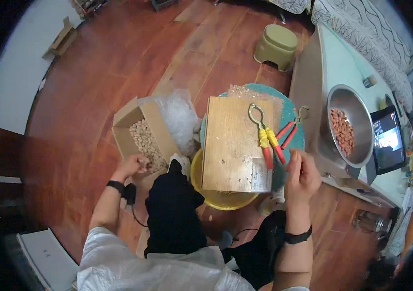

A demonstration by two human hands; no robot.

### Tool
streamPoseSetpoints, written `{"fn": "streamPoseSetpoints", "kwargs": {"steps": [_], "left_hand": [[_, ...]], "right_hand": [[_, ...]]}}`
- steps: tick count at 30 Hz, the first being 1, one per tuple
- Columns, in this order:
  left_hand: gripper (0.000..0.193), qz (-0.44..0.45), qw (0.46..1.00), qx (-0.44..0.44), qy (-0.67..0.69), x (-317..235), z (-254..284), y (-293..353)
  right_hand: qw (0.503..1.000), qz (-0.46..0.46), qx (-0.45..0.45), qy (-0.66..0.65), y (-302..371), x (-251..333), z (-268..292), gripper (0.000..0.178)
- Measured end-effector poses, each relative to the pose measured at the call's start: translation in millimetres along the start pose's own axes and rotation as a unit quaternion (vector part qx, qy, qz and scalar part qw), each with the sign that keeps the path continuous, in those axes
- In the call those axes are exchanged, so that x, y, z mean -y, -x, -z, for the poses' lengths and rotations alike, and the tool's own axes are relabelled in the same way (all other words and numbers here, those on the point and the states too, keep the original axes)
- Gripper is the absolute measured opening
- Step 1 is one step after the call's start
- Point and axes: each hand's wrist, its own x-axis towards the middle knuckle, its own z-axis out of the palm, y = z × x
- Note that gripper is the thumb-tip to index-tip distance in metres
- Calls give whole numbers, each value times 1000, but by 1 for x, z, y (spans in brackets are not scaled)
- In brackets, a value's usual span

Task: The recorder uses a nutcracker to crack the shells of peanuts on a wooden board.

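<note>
Past the curled left hand (134, 166) lie peanuts (144, 139); left of the pinched right hand (303, 177), pliers (264, 137); anything held, I can't tell.

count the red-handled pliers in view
2: one pair of pliers on the board, another pair just right of it, over the teal disc.

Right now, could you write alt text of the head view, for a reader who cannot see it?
A person's left fingers are at the near end of a cardboard box of unshelled peanuts; the right fingers are curled to the right of a wooden board bearing red-handled pliers. At right, a metal bowl holds reddish kernels.
</note>
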Motion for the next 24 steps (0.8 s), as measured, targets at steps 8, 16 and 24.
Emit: {"fn": "streamPoseSetpoints", "kwargs": {"steps": [8, 16, 24], "left_hand": [[23, -126, 991, 0, 34, -149, -25, 153], [35, -259, 941, 161, 146, -256, -135, 185], [48, -236, 889, 239, 311, -243, -163, 138]], "right_hand": [[999, 38, -1, -35, 8, 7, 20, 3], [999, 52, -16, 3, 3, 1, 22, 6], [986, 70, 43, 145, 6, -2, -1, 35]]}}
